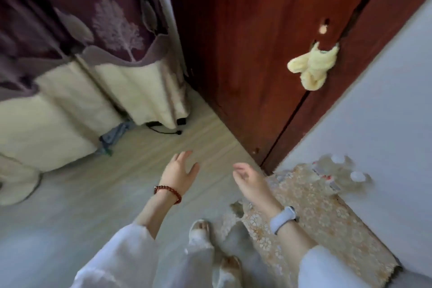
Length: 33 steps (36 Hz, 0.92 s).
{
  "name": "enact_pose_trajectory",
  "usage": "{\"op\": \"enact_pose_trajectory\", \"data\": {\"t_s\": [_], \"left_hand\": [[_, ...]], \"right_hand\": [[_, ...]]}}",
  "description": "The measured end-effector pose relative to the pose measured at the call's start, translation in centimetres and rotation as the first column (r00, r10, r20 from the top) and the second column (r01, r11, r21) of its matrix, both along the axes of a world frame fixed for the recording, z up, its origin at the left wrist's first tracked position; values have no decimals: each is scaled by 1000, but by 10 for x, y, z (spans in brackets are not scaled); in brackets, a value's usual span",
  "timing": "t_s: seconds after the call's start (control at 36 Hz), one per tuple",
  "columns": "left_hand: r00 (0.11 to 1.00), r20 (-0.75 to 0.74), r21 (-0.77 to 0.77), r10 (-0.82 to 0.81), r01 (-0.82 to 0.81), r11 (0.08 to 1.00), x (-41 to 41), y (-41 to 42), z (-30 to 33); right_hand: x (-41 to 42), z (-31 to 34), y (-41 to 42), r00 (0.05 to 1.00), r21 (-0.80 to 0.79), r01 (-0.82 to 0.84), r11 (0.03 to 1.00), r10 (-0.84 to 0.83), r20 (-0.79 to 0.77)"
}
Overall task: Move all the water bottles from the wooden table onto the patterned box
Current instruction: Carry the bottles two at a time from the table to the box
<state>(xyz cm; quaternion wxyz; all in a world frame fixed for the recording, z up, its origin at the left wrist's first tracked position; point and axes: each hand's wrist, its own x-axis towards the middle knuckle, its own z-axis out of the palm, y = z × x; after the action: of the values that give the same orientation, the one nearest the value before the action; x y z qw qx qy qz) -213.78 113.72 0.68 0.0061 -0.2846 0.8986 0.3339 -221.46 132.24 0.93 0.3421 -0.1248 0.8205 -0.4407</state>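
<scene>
Two clear water bottles with white caps (338, 159) (357, 176) stand close together at the far end of the patterned box (327, 217), against the pale wall. The box has a beige floral cover and sits low at the lower right. My right hand (249, 179) hovers just left of the box's far corner, fingers loosely curled and empty. My left hand (180, 172), with a red bead bracelet at the wrist, is held over the floor, fingers spread and empty. The wooden table is out of view. The picture is blurred by motion.
A dark red wooden door (257, 54) with a yellow cloth (312, 68) tied at its latch stands ahead. A purple and cream curtain (93, 42) hangs at the left over a cable on the floor (163, 128). My feet in sandals (203, 231) are below.
</scene>
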Motion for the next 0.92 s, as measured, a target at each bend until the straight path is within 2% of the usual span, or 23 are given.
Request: {"op": "enact_pose_trajectory", "data": {"t_s": [0.08, 0.17, 0.33, 0.47, 0.58, 0.67, 0.75, 0.92], "left_hand": [[977, -40, -17, 211, -212, 977, 62, -40, 18], [910, -72, -16, 409, -411, 911, 132, -73, 27], [656, -102, 57, 748, -747, 663, 281, -120, 24], [421, -104, 123, 901, -894, 431, 398, -173, 17], [349, -112, 13, 931, -936, 352, 502, -228, 18], [301, -89, -101, 949, -951, 292, 581, -259, 24], [231, -67, -143, 971, -965, 219, 652, -281, 29], [23, -61, -91, 998, -996, 17, 767, -324, 27]], "right_hand": [[18, 15, -59, 983, 17, -174, 985, 175, -62], [47, 21, -122, 940, 23, -330, 944, 331, -82], [150, 22, -251, 781, 61, -611, 789, 613, -118], [273, 18, -355, 544, 127, -816, 564, 823, -161], [386, 20, -438, 339, 182, -907, 380, 915, -220], [471, 25, -487, 149, 233, -947, 221, 945, -290], [551, 31, -527, -33, 257, -965, 48, 953, -302], [679, 40, -603, -250, 282, -946, -159, 912, -325]]}}
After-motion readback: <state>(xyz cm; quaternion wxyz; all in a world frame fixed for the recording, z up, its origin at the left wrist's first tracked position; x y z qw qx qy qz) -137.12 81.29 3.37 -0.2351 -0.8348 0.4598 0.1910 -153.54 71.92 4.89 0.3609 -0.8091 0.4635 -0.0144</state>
